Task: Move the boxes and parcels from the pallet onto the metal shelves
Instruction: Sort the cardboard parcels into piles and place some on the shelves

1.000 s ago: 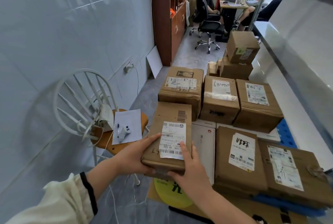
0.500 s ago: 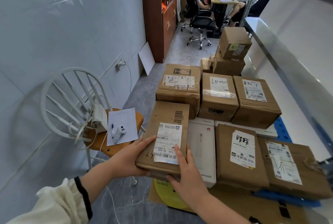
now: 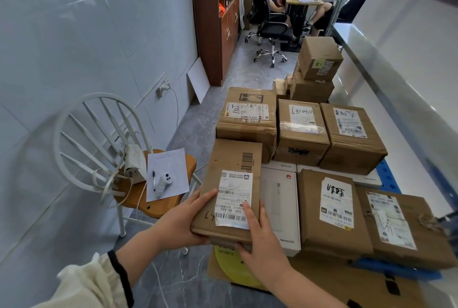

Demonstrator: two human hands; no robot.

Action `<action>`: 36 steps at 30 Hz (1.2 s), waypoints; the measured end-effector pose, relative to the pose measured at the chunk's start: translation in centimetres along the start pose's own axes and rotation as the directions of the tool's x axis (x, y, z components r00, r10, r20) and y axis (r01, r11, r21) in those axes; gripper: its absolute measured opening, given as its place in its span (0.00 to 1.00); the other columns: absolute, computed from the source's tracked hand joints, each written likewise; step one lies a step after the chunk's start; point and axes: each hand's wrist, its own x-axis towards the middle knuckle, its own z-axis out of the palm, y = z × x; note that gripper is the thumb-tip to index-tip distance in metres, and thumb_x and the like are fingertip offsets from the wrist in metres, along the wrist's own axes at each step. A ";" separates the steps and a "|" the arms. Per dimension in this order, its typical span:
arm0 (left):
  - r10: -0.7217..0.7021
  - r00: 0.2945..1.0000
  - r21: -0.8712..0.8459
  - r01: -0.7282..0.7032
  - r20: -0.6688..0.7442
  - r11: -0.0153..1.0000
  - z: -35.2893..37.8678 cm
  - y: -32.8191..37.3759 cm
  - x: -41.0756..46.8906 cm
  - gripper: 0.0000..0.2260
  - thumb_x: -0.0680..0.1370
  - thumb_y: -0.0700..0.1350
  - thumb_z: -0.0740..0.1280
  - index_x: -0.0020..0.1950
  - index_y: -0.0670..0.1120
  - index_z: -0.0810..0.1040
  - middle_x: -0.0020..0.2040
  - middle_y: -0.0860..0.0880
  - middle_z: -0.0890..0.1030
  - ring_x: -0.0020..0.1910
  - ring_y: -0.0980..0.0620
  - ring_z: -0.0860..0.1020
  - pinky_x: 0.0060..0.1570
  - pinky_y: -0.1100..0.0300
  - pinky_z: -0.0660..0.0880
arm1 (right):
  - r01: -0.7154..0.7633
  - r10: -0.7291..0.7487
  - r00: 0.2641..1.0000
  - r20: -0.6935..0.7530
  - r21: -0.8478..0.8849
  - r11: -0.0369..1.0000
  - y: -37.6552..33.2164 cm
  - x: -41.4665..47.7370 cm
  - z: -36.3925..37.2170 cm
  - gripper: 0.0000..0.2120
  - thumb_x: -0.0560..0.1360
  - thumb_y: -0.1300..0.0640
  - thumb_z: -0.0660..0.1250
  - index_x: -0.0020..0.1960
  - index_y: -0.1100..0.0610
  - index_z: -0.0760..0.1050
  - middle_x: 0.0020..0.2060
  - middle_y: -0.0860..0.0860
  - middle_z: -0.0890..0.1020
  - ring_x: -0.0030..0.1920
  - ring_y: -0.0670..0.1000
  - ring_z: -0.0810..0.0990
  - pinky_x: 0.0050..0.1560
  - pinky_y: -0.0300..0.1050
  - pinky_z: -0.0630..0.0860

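A flat brown cardboard parcel (image 3: 230, 159) with a white shipping label is held at its near end by both hands. My left hand (image 3: 181, 221) grips its left corner, thumb on top. My right hand (image 3: 260, 238) holds the near right edge, fingers lying over the label. The parcel is level, above the left edge of the stack. Several brown boxes (image 3: 329, 213) and a white carton (image 3: 280, 198) lie on the blue pallet (image 3: 389, 178). The metal shelf (image 3: 386, 59) runs along the right side.
A white chair (image 3: 104, 149) with a wooden seat stands at the left, carrying paper, a pen and a small white device. More boxes (image 3: 318, 59) are stacked farther back. A wooden cabinet (image 3: 213, 22) and a seated person on an office chair (image 3: 270, 32) are behind.
The parcel stays in both hands. The view has shifted slightly, so the parcel and boxes sit a little lower and more to the left in the frame.
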 end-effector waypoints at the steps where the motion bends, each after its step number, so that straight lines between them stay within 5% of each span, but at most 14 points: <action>1: -0.007 1.000 -0.002 0.007 0.004 1.000 0.0 0.0 0.0 0.49 0.62 0.66 0.72 0.72 0.70 0.41 0.76 0.61 0.51 0.67 0.59 0.66 0.62 0.59 0.71 | 0.006 -0.006 1.000 -0.005 -0.005 1.000 0.0 0.0 0.0 0.44 0.75 0.48 0.66 0.71 0.35 0.33 0.75 0.49 0.37 0.72 0.49 0.59 0.67 0.40 0.64; 7: -0.070 0.997 0.011 0.069 0.045 0.998 -0.4 0.4 -0.3 0.55 0.59 0.65 0.73 0.69 0.71 0.32 0.78 0.52 0.47 0.70 0.55 0.65 0.65 0.57 0.69 | -0.003 0.000 1.000 -0.018 -0.175 0.985 0.0 -0.2 -0.6 0.45 0.73 0.40 0.64 0.70 0.37 0.29 0.75 0.49 0.36 0.75 0.56 0.41 0.72 0.51 0.57; 13: -0.049 0.998 -0.055 0.051 0.043 0.997 -3.3 2.2 -0.7 0.52 0.59 0.72 0.71 0.67 0.75 0.33 0.73 0.64 0.35 0.74 0.58 0.47 0.70 0.56 0.55 | -0.040 0.054 0.998 0.043 -0.285 0.958 0.3 -0.8 -3.6 0.55 0.67 0.37 0.69 0.66 0.40 0.22 0.73 0.49 0.30 0.75 0.56 0.38 0.73 0.52 0.49; 19: 0.062 0.997 0.295 -0.043 -0.054 0.954 -6.2 6.5 4.3 0.41 0.70 0.69 0.62 0.73 0.67 0.37 0.76 0.57 0.36 0.76 0.49 0.48 0.71 0.49 0.54 | -0.199 0.222 0.975 -0.021 -0.535 0.821 3.5 -1.8 -9.4 0.53 0.68 0.40 0.70 0.73 0.45 0.31 0.75 0.52 0.35 0.75 0.60 0.39 0.73 0.59 0.49; 24: 0.090 0.993 0.612 -0.121 0.081 0.781 -4.3 11.7 10.4 0.43 0.72 0.69 0.61 0.75 0.60 0.37 0.78 0.50 0.39 0.76 0.43 0.39 0.71 0.38 0.48 | -0.396 0.346 0.918 -0.194 -0.482 0.782 6.5 -5.3 -13.8 0.51 0.67 0.36 0.68 0.75 0.44 0.37 0.76 0.50 0.39 0.75 0.58 0.42 0.72 0.59 0.51; 36: 0.367 0.874 0.453 -0.481 0.319 0.750 5.5 29.3 11.1 0.43 0.71 0.66 0.65 0.74 0.63 0.38 0.78 0.50 0.45 0.76 0.42 0.48 0.70 0.39 0.54 | -0.618 0.500 0.771 -0.394 -0.271 0.738 9.4 -25.8 -19.3 0.45 0.68 0.33 0.65 0.76 0.46 0.45 0.75 0.46 0.54 0.74 0.50 0.57 0.71 0.49 0.60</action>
